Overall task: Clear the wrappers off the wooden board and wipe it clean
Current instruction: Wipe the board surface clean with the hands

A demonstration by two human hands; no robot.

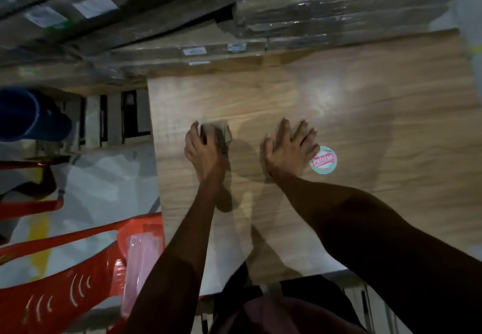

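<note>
Mostly the wooden board [365, 114] looked cleared already, w/ just one wrapper-type item left: a round teal and red sticker or lid [323, 160], printed w/ a word I couldn't read for sure, lying flat on the board just right of the right hand [288, 150]. No other wrappers showed on the surface, so count = 1, though the arms hid part of the near board.

Left hand [206, 148] had its fingers curled round a small greyish wad, prob. a folded cloth or scrap [217, 135], and pressed it to the board near the left edge. It was blurred, so cloth vs paper I couldn't tell. Right hand lay w/ fingers straight and spread, flat on or just above the wood, apparently touching the sticker's edge; contact not certain.

Judgement: clearing was nearly done, wiping seemed under way on the left part. Left to do: lift the round piece off, then wipe the right half and the far strip, where a pale glare patch sat.

Counts: 2 hands, 1 board, 1 wad, 1 round sticker. Off the board: 1 red plastic chair [78, 268] at near left w/ a pinkish clear packet [142, 263] on its seat, 1 blue bin-like thing [28, 114] at far left, and several film-wrapped cartons [326, 18] stacked along the far edge, too blurred to number.
</note>
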